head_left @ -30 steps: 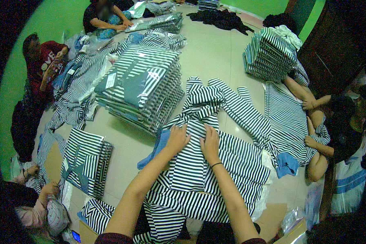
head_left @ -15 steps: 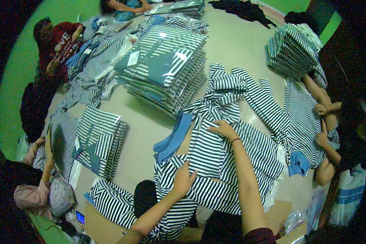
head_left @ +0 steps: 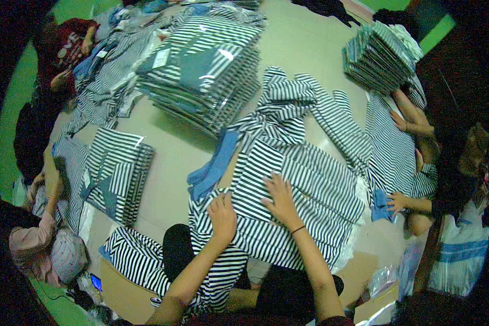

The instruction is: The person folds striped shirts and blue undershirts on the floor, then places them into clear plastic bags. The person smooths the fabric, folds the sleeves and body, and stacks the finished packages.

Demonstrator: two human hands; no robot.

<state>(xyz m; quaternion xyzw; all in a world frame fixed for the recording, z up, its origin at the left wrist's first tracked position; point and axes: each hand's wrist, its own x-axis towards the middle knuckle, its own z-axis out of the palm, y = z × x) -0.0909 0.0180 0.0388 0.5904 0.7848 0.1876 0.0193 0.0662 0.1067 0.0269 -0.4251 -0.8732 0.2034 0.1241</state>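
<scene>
A black-and-white striped shirt point(head_left: 258, 179) lies partly folded before me, a neat panel on top of more striped cloth. My left hand point(head_left: 223, 217) rests on the panel's left side, fingers laid out on the fabric. On the panel's right half, my right hand point(head_left: 280, 202) presses down flat with its fingers spread. Neither hand grips anything. A blue cloth strip point(head_left: 214, 168) sticks out to the left of the panel. Beyond it, striped sleeves and bunched cloth point(head_left: 288, 103) stretch away from me.
A tall stack of bagged striped shirts point(head_left: 201, 70) stands ahead, a smaller stack point(head_left: 117, 174) at left, another point(head_left: 377, 57) at far right. A co-worker's hand point(head_left: 399, 202) touches blue cloth at right; other people sit at left. Cardboard point(head_left: 127, 296) lies near my leg.
My right hand has slid nearer to me down the panel and flattened. My left hand has shifted slightly. The co-worker's hand at right has come to the blue cloth. The view has shifted.
</scene>
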